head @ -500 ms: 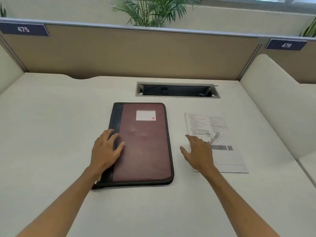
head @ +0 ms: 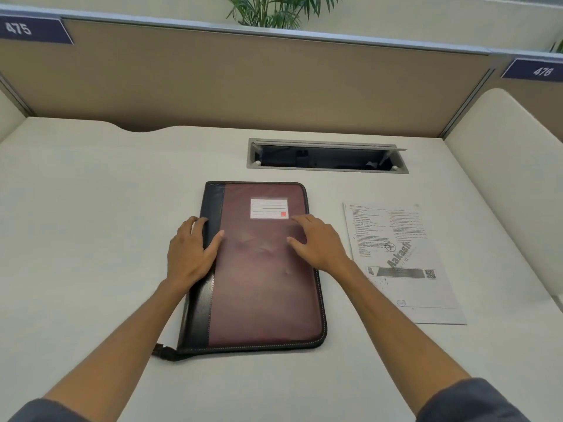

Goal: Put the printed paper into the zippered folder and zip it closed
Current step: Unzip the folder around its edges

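Observation:
A maroon zippered folder (head: 259,287) with a black spine and a white label lies closed and flat on the desk. Its zipper tail sticks out at the near left corner. My left hand (head: 190,251) rests flat on the black spine edge, fingers spread. Over the folder's right upper part lies my right hand (head: 316,243), fingers apart, holding nothing. The printed paper (head: 402,263) lies flat on the desk to the right of the folder, untouched.
A white desk (head: 91,239) with a brown partition behind it. An open cable slot (head: 327,158) sits in the desk just beyond the folder. A cream side panel (head: 502,193) rises at the right. A potted plant stands behind the partition.
My right hand has moved left, off the printed paper and onto the folder's cover. My left hand stays on the spine. The view has come closer.

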`<state>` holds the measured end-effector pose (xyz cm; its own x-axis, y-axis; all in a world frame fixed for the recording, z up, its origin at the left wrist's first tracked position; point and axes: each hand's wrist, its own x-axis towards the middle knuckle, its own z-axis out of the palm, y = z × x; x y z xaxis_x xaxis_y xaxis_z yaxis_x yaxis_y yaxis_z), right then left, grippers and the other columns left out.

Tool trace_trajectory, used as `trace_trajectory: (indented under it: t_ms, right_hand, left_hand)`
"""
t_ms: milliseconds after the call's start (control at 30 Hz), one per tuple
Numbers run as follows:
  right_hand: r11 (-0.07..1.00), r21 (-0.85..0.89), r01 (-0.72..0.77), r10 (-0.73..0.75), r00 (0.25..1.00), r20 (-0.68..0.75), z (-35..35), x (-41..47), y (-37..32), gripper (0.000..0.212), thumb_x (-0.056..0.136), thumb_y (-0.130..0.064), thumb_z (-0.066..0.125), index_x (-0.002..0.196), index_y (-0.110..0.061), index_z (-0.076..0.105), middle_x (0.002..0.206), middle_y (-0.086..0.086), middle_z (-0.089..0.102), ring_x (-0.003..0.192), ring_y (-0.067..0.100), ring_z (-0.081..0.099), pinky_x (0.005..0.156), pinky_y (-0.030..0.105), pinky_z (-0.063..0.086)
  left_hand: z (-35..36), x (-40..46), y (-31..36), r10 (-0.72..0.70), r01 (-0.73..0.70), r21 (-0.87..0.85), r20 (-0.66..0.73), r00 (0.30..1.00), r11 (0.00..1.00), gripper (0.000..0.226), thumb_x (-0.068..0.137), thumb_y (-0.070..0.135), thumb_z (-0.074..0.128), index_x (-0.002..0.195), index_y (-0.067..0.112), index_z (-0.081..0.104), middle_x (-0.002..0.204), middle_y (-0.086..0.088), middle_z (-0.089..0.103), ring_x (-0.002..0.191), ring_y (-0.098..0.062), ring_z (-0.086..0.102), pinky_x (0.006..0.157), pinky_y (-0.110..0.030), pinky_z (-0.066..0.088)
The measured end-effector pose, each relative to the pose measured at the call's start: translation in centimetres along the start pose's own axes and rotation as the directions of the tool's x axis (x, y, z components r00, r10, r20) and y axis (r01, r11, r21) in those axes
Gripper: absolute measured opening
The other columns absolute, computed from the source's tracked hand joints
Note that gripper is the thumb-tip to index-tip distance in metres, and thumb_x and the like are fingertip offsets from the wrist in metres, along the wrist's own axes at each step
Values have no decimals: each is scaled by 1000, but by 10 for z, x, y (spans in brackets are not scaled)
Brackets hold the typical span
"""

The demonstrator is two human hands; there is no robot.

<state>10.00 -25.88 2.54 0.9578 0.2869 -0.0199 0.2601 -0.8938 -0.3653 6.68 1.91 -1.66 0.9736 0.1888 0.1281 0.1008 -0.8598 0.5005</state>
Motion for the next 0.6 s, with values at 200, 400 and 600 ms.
trace_trajectory:
  t_ms: [200,400,600]
  right_hand:
    - [999,-30,42,-40,995,87,11,46,-16,51,91,-39,56,138,-19,50,137,2,51,123,22,51,98,38,45]
    - [995,-33,92,-88,989,116,20,90,-38,45,91,-31,56,134,-17,53,129,6,51,119,26,49,94,40,45]
    - [987,-46,153,-146,982,123,24,130,-58,39,93,-25,52,131,-17,55,128,6,51,118,26,50,92,43,48]
  left_hand:
    - [1,40,-3,-43,42,-27,-11,999,999,49,91,42,56,128,11,52,119,-14,56,110,-33,53,90,-46,45]
    - [5,81,-5,-88,90,-67,24,996,994,48,91,46,53,127,14,51,116,-11,56,109,-31,53,88,-44,46]
    - [15,104,-7,-107,112,-98,50,993,989,54,92,48,51,132,12,48,120,-11,55,113,-31,51,93,-46,45]
